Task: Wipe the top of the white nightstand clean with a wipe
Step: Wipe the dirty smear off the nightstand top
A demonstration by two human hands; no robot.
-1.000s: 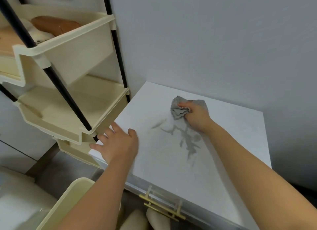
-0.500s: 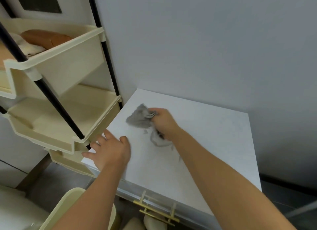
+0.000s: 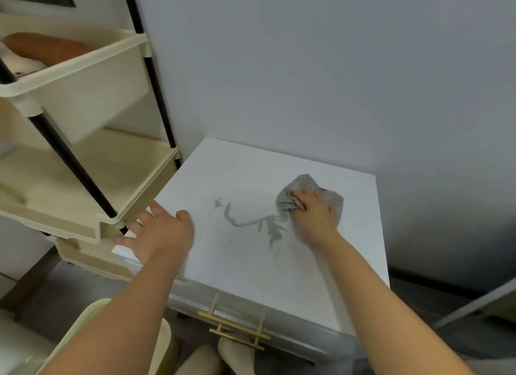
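The white square-topped nightstand (image 3: 245,265) stands against a grey wall, its top filling the middle of the view. The right hand (image 3: 314,217) presses a crumpled grey cloth wipe (image 3: 303,189) flat onto the top at about two o'clock from its centre, fingers close together and curled over the cloth. A dark wet smear (image 3: 252,222) trails from the wipe toward nine o'clock. The left hand (image 3: 162,232) rests at the nightstand's eight o'clock corner, fingers spread apart; whether they hook over the edge is hard to tell. A cream plastic tiered shelf rack (image 3: 83,162) with black poles stands just beside it at nine o'clock. A brass bar drawer handle (image 3: 234,328) shows at six o'clock.
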